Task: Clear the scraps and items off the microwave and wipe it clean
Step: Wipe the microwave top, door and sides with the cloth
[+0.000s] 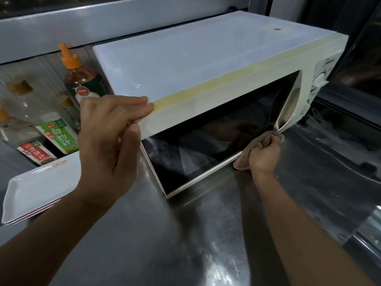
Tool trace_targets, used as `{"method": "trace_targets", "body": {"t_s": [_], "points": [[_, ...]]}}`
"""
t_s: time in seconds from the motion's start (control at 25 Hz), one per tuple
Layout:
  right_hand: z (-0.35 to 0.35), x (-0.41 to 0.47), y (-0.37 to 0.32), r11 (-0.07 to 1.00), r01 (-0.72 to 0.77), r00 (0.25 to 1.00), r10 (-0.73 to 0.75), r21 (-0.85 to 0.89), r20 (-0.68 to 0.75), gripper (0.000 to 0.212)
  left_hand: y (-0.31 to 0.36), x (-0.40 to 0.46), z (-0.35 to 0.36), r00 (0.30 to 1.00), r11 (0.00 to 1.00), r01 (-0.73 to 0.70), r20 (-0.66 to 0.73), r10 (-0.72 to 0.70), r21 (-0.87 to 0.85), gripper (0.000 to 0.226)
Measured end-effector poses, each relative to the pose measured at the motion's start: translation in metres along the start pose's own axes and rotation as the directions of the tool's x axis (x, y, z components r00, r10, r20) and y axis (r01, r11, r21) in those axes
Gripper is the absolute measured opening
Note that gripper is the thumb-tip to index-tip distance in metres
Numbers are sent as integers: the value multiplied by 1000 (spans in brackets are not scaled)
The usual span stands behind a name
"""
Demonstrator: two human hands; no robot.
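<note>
Head view, green-labelled bottle [59, 135], characters unreadable, microwave [206, 65]

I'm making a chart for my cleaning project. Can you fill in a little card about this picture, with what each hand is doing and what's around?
place: steel counter
main thing: white microwave, door shut, top bare
left hand: grips the microwave's front top-left corner
right hand: holds a crumpled brownish cloth by the door's lower right corner
beside the microwave, left: sauce bottle with orange cap, two labelled bottles, stacked white rectangular plates
job so far: top looks cleared; wiping is at the door
</note>
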State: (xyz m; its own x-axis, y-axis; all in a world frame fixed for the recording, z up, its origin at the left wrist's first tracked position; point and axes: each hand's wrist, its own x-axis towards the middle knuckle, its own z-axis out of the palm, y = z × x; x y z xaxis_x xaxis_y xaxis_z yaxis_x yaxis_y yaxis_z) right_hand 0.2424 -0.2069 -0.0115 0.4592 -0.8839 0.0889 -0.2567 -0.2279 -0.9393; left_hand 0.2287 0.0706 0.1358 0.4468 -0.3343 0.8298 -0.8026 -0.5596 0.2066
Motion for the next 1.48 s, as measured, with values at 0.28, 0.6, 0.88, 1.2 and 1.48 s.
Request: {"method": "trace_targets", "body": {"t_s": [0.28,0.6,0.88,1.2,1.48], "points": [[2,-56,-12,996,-68,985,59,54,164,38,-1,2,-10,997,1000,24,80,-22,-19,30],[21,-174,-30,992,-100,964,78,76,253,39,-2,7,-25,964,989,134,238,-116,-60,30],[24,-230,-46,992,-106,951,79,74,299,34,-8,11,-33,940,985,131,330,-86,-116,31],[-15,-233,-48,997,-52,803,76,-58,591,35,-6,18,-39,919,989,127,385,-87,-81,31],[-81,-216,-116,944,329,804,-264,-30,533,47,0,38,-63,808,961,262,564,-169,-87,44]]}}
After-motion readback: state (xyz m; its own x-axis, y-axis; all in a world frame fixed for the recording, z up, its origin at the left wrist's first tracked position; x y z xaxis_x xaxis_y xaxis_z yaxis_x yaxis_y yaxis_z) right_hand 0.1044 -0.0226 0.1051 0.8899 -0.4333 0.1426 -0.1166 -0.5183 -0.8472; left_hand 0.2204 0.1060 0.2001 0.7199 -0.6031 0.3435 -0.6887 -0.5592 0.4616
